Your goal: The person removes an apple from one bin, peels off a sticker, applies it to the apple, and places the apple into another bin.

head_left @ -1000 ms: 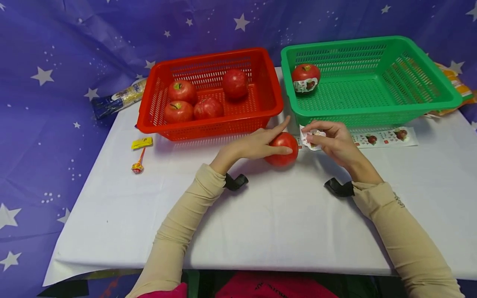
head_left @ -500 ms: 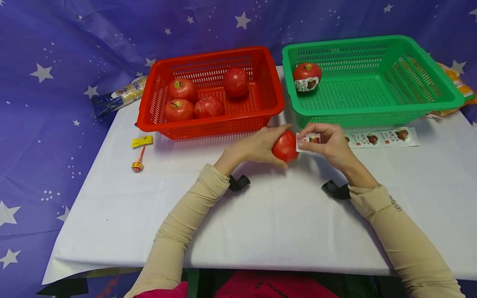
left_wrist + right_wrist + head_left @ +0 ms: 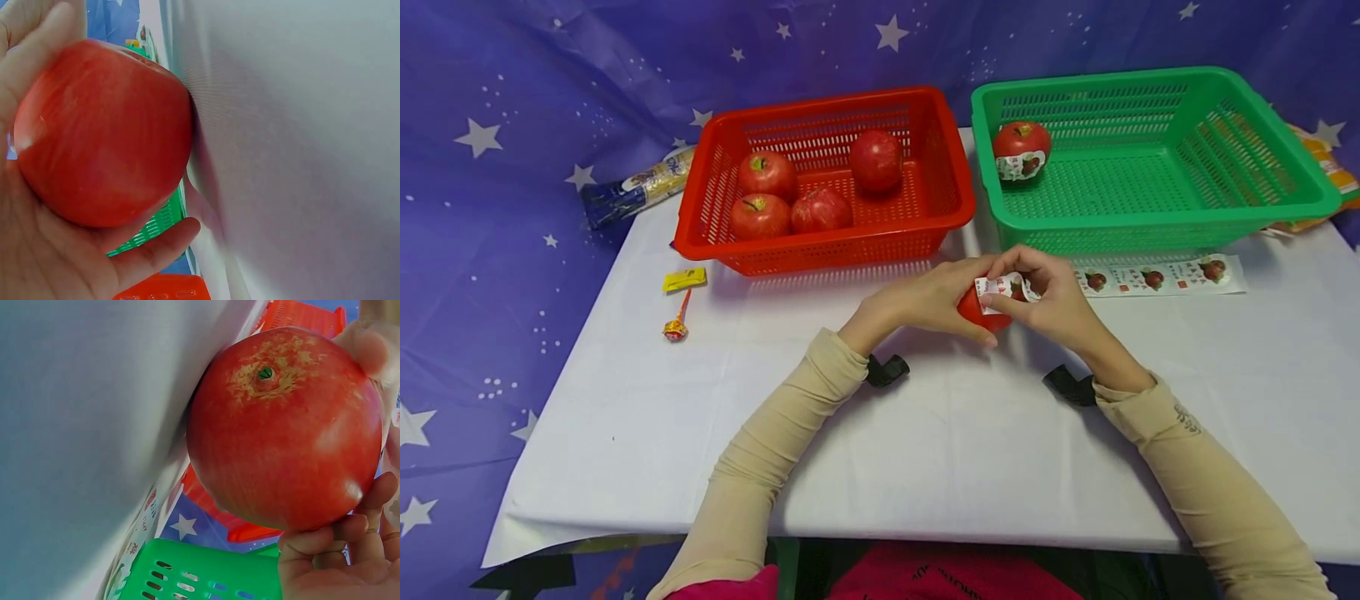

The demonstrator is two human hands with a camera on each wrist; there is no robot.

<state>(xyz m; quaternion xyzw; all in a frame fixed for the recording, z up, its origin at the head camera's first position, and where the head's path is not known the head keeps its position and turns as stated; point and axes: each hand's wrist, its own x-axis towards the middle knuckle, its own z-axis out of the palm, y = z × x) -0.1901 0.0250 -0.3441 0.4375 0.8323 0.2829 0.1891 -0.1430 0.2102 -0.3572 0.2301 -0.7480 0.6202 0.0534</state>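
Note:
In the head view, my left hand (image 3: 925, 300) grips a red apple (image 3: 989, 321) from its left side, just in front of the baskets. Fingers and thumb spread around the apple (image 3: 106, 134) in the left wrist view. My right hand (image 3: 1060, 308) pinches a white printed sticker (image 3: 1002, 288) and holds it against the top right of the apple. In the right wrist view the stem end of the apple (image 3: 287, 425) faces the camera, and curled fingertips (image 3: 306, 540) sit at its lower edge. The sticker is mostly hidden there.
A red basket (image 3: 955, 218) at back left holds several apples. One apple with a sticker (image 3: 1021, 152) sits in the green basket (image 3: 1157, 218) at back right. A sticker strip (image 3: 1157, 278) lies before it. A lollipop (image 3: 675, 329) and yellow packet (image 3: 684, 280) lie at left.
My right hand has moved left, bringing the sticker from beside the apple onto its surface. My left hand has shifted slightly right, turning the apple and wrapping further round it.

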